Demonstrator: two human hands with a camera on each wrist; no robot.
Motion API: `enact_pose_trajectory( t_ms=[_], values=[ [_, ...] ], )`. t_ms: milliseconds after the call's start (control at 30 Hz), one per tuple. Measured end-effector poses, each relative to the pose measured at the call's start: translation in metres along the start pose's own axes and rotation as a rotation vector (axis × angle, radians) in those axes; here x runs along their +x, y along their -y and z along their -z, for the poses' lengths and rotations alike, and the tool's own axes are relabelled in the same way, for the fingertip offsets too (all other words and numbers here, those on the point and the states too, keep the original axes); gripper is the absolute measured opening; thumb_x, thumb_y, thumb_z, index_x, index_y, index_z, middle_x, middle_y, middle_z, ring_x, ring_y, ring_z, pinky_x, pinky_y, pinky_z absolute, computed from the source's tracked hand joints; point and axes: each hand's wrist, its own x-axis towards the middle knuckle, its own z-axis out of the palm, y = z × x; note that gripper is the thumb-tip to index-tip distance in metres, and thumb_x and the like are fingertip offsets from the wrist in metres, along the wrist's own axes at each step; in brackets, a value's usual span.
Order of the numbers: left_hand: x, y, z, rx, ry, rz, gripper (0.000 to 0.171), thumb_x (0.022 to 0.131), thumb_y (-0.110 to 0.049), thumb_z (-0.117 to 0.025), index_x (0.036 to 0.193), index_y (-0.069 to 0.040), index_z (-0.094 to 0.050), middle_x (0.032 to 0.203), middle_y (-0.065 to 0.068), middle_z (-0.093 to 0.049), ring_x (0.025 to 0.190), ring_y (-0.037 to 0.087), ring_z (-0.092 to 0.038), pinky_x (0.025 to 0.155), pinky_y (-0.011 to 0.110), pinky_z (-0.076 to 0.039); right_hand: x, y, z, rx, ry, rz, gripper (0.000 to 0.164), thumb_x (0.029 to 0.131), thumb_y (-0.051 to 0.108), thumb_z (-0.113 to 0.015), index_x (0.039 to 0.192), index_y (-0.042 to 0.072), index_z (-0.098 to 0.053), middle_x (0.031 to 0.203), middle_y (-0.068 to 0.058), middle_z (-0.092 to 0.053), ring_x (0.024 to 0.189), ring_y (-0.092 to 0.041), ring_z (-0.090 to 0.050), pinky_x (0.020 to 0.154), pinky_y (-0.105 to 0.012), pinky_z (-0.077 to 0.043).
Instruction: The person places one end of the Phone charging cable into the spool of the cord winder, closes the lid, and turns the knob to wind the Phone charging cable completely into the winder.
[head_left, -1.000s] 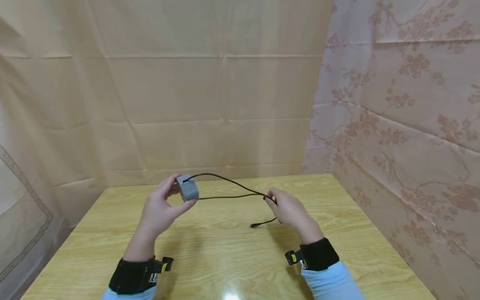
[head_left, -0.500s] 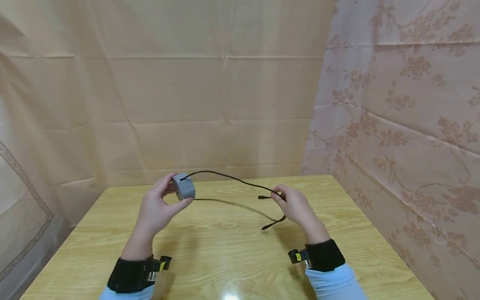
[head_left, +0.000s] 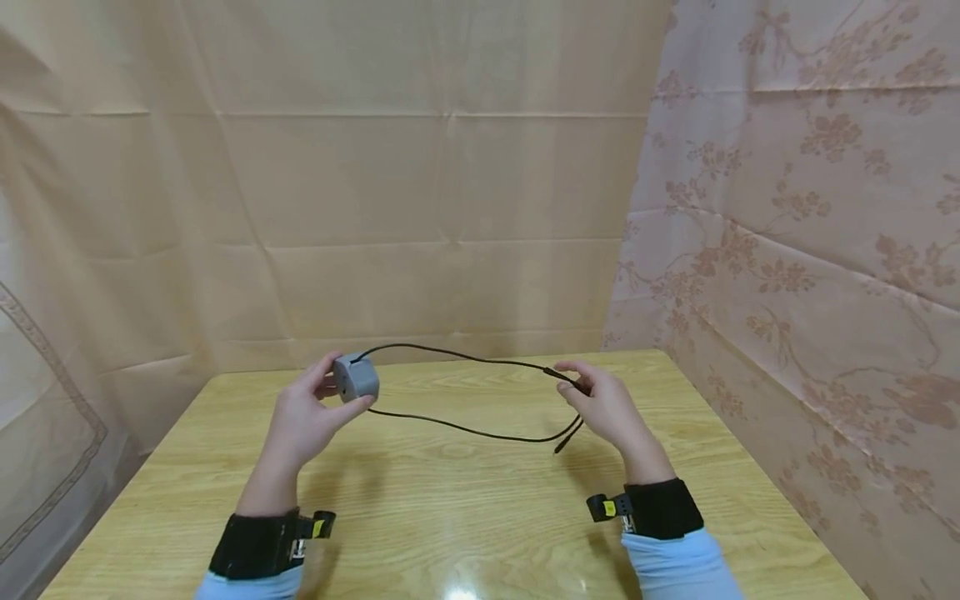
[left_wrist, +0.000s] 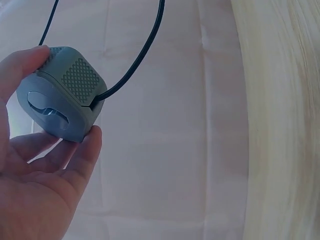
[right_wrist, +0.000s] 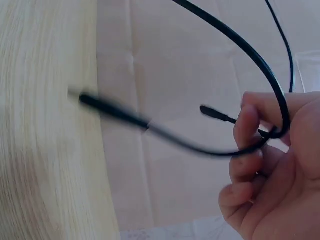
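Plainly, the grey block [left_wrist: 59, 102] sits between left fingers [left_wrist: 86, 154].

Here's the grey block [head_left: 356, 377], rounded at its edges, crosshatched on one side, a curved recess in its flat face, sitting tilted and clear of the surface [head_left: 450, 500], pinched between thumb and fingers of the left grip [head_left: 303, 421]. And there's the black cable [head_left: 468, 357], two strands of it running off to the grey block's right: one arcs out high from a slot, the other bows low! Well right of the grey block, the right grip [head_left: 611, 408] holds the cable, two slim plugs [right_wrist: 214, 113] poking out, one blurred.
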Motion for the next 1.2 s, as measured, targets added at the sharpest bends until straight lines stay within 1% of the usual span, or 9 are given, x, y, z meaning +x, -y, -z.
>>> enact_pose_trajectory(
  t_ms=[100,167,233,333,467,600,767,1000,1200],
  values=[
    [0.0,0.004,0.002,0.0,0.014,0.057,0.081,0.086,-0.039,-0.083,0.152,-0.009,-0.046,0.134,0.021,-0.06,0.115,0.041,-0.061,0.091,0.058,-0.053,-0.001,-0.004,0.004,0.038,0.024,0.021,0.019,0.103,0.029,-0.063,0.107,0.014,-0.073,0.076,-0.002,-0.058,0.068,-0.021,-0.051,0.062,-0.036,-0.042],
    [0.0,0.007,0.003,-0.001,0.016,0.084,0.083,0.086,-0.042,-0.082,0.153,-0.01,-0.045,0.134,0.022,-0.06,0.116,0.041,-0.061,0.09,0.058,-0.053,-0.001,-0.005,0.007,0.051,0.048,0.026,0.025,0.102,0.035,-0.064,0.09,0.014,-0.071,0.072,0.0,-0.054,0.067,-0.02,-0.05,0.063,-0.035,-0.041],
    [0.001,0.01,0.005,-0.005,0.018,0.101,0.084,0.086,-0.044,-0.082,0.153,-0.009,-0.045,0.134,0.023,-0.059,0.117,0.042,-0.06,0.09,0.058,-0.053,-0.003,-0.008,0.009,0.058,0.079,0.028,0.031,0.1,0.038,-0.067,0.082,0.014,-0.066,0.068,0.0,-0.049,0.064,-0.02,-0.045,0.061,-0.034,-0.038],
    [0.002,0.014,0.007,-0.008,0.021,0.125,0.086,0.087,-0.046,-0.081,0.154,-0.009,-0.043,0.136,0.024,-0.058,0.119,0.043,-0.06,0.091,0.057,-0.053,-0.004,-0.01,0.013,0.083,0.141,0.046,0.026,0.095,0.037,-0.074,0.085,0.013,-0.066,0.072,0.0,-0.053,0.067,-0.019,-0.048,0.062,-0.032,-0.042],
    [0.002,0.019,0.01,-0.01,0.029,0.156,0.089,0.087,-0.048,-0.08,0.156,-0.008,-0.04,0.14,0.025,-0.056,0.123,0.043,-0.058,0.092,0.056,-0.053,-0.006,-0.012,0.017,0.12,0.248,0.1,0.024,0.089,0.025,-0.082,0.103,0.01,-0.07,0.085,-0.003,-0.062,0.077,-0.021,-0.056,0.065,-0.029,-0.049],
    [0.002,0.021,0.013,-0.003,0.032,0.171,0.091,0.087,-0.049,-0.079,0.157,-0.008,-0.039,0.14,0.026,-0.056,0.122,0.042,-0.059,0.092,0.055,-0.053,-0.006,-0.011,0.02,0.109,0.293,0.126,0.025,0.091,0.012,-0.078,0.114,0.01,-0.068,0.089,-0.005,-0.061,0.079,-0.022,-0.055,0.066,-0.029,-0.049],
    [0.002,0.022,0.015,-0.01,0.046,0.186,0.091,0.087,-0.051,-0.079,0.157,-0.011,-0.039,0.141,0.024,-0.055,0.119,0.04,-0.059,0.09,0.053,-0.054,-0.004,-0.011,0.021,0.056,0.158,0.104,0.01,0.099,0.01,-0.067,0.108,0.013,-0.07,0.095,-0.001,-0.065,0.082,-0.022,-0.057,0.068,-0.034,-0.051],
    [0.0,0.023,0.023,-0.066,0.117,0.223,0.091,0.091,-0.047,-0.076,0.16,-0.009,-0.032,0.151,0.023,-0.046,0.124,0.04,-0.055,0.094,0.051,-0.051,-0.003,-0.015,0.023,-0.087,-0.06,0.16,0.014,0.096,0.02,-0.074,0.106,0.013,-0.078,0.106,-0.006,-0.065,0.072,-0.019,-0.047,0.058,-0.032,-0.04],
    [0.0,0.025,0.03,-0.135,0.148,0.262,0.089,0.093,-0.044,-0.075,0.161,-0.008,-0.029,0.15,0.025,-0.045,0.128,0.039,-0.05,0.101,0.052,-0.046,-0.004,-0.018,0.027,-0.151,-0.063,0.153,0.017,0.097,0.022,-0.072,0.108,0.012,-0.079,0.096,-0.002,-0.071,0.07,-0.017,-0.049,0.059,-0.032,-0.041]
  ],
)
